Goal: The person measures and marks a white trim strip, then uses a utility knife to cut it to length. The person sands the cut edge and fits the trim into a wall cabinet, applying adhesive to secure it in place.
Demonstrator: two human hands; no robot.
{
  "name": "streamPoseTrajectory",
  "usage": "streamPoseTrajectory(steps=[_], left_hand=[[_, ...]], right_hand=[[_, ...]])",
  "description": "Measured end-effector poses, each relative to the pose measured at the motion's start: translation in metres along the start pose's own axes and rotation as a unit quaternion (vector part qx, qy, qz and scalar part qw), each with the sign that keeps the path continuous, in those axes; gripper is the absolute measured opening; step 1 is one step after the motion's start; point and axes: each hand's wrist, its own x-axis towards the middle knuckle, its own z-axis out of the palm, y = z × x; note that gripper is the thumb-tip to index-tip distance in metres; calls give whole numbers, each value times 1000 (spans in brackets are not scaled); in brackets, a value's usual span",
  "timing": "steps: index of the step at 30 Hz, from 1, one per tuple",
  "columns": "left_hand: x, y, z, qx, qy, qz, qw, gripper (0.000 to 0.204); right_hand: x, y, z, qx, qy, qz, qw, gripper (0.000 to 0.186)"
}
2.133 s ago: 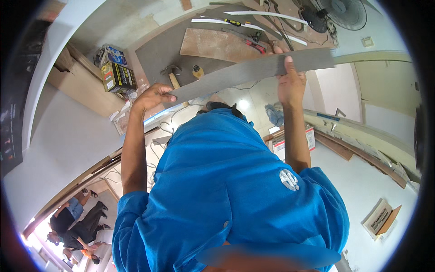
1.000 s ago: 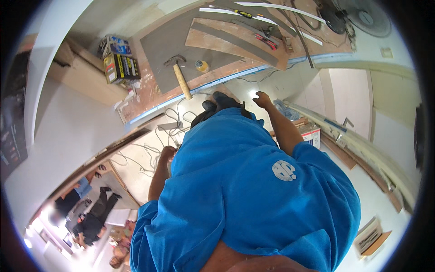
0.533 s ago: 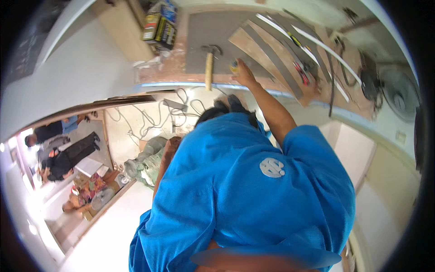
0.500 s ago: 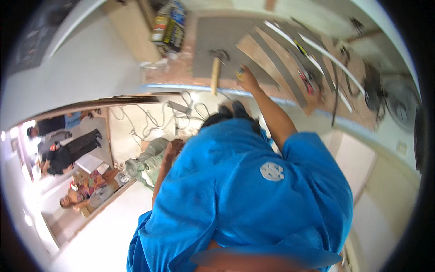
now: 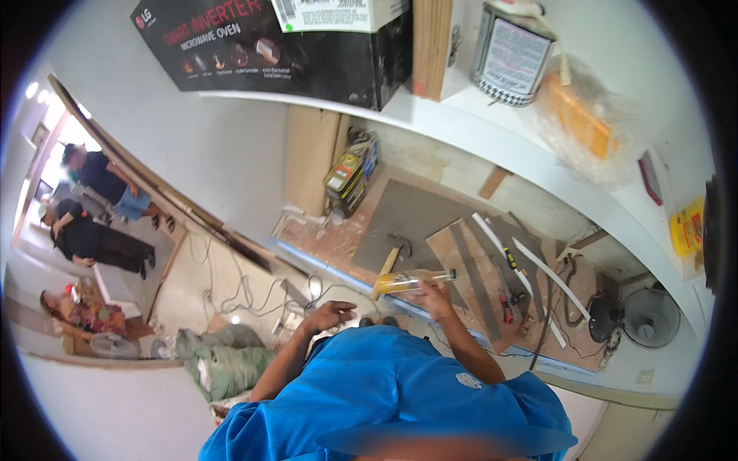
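My right hand [image 5: 437, 298] grips a clear bottle [image 5: 407, 283] with amber-yellow contents. The bottle lies almost level in front of my body, its dark cap pointing right. To its left, my left hand [image 5: 332, 315] hovers empty, fingers loosely curled and apart, not touching the bottle. Beyond the bottle, a hammer [image 5: 388, 265] with a wooden handle rests on the worktop [image 5: 307, 240]; the bottle's left end partly overlaps the handle in view. Thin grey strips [image 5: 480, 284], white strips [image 5: 538, 261], a yellow-and-black tool [image 5: 510, 257] and red-handled pliers [image 5: 506, 307] lie farther right.
A shelf [image 5: 461, 127] overhangs the worktop, carrying a black microwave box [image 5: 284, 61], a metal can [image 5: 511, 58] and a bagged orange block [image 5: 580, 115]. Cables [image 5: 246, 288] and green sacks [image 5: 223, 361] cover floor at left. A fan [image 5: 649, 316] stands right. Several people [image 5: 100, 238] are beyond the doorway.
My right hand has lifted the bottle off the worktop area and brought it nearer my body. My left hand has risen from my side toward it. The view has tilted up, showing the shelf.
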Motion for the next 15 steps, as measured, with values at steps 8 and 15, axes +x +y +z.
streamPoseTrajectory(steps=[8, 15], left_hand=[[33, 181, 42, -249, 27, 323, 913, 86], [2, 273, 30, -175, 164, 535, 810, 87]], right_hand=[[-29, -96, 113, 130, -251, -85, 956, 44], [-87, -184, 177, 126, -262, -78, 954, 57]])
